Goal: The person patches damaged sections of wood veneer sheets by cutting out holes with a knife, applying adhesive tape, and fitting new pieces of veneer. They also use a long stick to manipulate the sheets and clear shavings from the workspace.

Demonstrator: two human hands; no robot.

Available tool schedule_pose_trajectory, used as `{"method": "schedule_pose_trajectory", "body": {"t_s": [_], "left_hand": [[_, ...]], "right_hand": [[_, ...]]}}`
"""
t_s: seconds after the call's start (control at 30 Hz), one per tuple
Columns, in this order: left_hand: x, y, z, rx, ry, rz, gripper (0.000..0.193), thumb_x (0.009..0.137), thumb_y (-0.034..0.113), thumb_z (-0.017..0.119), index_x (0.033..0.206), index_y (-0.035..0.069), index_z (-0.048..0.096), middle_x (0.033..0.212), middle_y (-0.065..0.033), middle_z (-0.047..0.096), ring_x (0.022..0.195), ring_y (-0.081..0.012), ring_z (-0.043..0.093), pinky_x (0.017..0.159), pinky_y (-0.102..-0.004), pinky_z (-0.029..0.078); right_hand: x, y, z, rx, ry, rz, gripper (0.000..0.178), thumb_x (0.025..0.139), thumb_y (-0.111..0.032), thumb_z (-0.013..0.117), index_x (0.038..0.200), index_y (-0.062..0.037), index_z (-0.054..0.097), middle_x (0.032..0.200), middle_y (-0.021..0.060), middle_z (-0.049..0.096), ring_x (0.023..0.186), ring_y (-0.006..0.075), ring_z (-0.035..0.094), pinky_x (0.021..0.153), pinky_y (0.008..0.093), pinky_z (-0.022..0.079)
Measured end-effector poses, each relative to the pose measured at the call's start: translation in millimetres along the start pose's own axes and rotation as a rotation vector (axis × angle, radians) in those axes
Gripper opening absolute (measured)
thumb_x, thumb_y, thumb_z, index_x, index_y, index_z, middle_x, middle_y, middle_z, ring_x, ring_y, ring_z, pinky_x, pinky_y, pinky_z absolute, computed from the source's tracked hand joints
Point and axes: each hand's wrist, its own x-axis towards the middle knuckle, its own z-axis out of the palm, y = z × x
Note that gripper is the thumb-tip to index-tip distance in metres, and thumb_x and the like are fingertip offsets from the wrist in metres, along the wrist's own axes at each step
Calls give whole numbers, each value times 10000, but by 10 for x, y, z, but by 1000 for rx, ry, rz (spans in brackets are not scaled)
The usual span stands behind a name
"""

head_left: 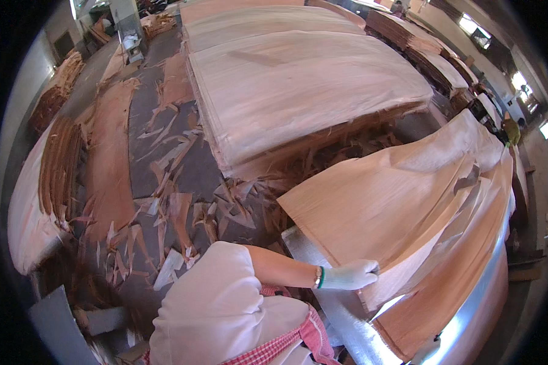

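A large, thin wood veneer sheet point(371, 201), pale tan and rippled, spreads across the right half of the view, with a torn gap and folds on its right side. My left hand point(350, 275), in a white knit glove with a green cuff, is closed on the sheet's near edge. Under the sheet shows a shiny metal tabletop point(301, 249). Low at the right, by the sheet's nearest corner, a bit of my right hand point(429, 351) appears in a pale glove. Its fingers are mostly hidden, so its grip is unclear.
A broad stack of veneer sheets point(310, 79) stands ahead. More veneer piles stand at the left point(58, 170) and far right point(420, 45). Torn veneer strips point(176, 219) litter the dark floor. A grey panel point(61, 322) is at the lower left.
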Motion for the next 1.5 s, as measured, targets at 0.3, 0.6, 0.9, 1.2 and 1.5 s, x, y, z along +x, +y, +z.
{"method": "schedule_pose_trajectory", "body": {"t_s": [0.3, 0.6, 0.9, 1.2, 1.5], "left_hand": [[134, -444, 656, 633, 322, 245, 269, 882, 203, 573, 1010, -27, 630, 900, -212, 664, 850, -335, 649, 765, -428, 502], [352, 681, 1224, 419, 527, 320, 63, 906, 94, 542, 876, 41, 560, 746, 20, 532, 692, -69, 487, 623, -244, 424], [-135, 678, 1315, 340, 458, 57, 75, 904, 68, 507, 832, 58, 526, 684, 46, 449, 635, -48, 422, 564, -234, 370], [-53, 215, 1545, 469, 271, 168, 119, 892, 128, 553, 896, 10, 563, 737, -100, 596, 682, -194, 591, 643, -336, 472], [-71, -709, 1395, 658, 285, -90, 179, 887, 213, 559, 915, 40, 591, 795, -171, 661, 710, -323, 673, 674, -444, 514]], "right_hand": [[98, 961, 97, 489, -114, -141, 192, 905, -110, 544, 915, 50, 650, 839, 88, 668, 762, 187, 570, 713, 344, 490], [468, 1393, 257, -24, 12, -25, 259, 814, -223, 578, 867, 14, 669, 804, 239, 670, 769, 402, 661, 725, 470, 505], [38, 1366, -35, -15, 84, -17, 223, 830, -228, 629, 916, -26, 665, 814, 201, 678, 778, 379, 666, 711, 453, 512], [14, 1243, -136, -129, 101, 69, 220, 831, -224, 605, 893, -23, 670, 816, 224, 676, 789, 393, 665, 728, 454, 518], [-107, 1447, -226, -186, 73, 92, 241, 828, -242, 619, 941, -36, 672, 857, 209, 689, 803, 394, 672, 736, 474, 523]]}}
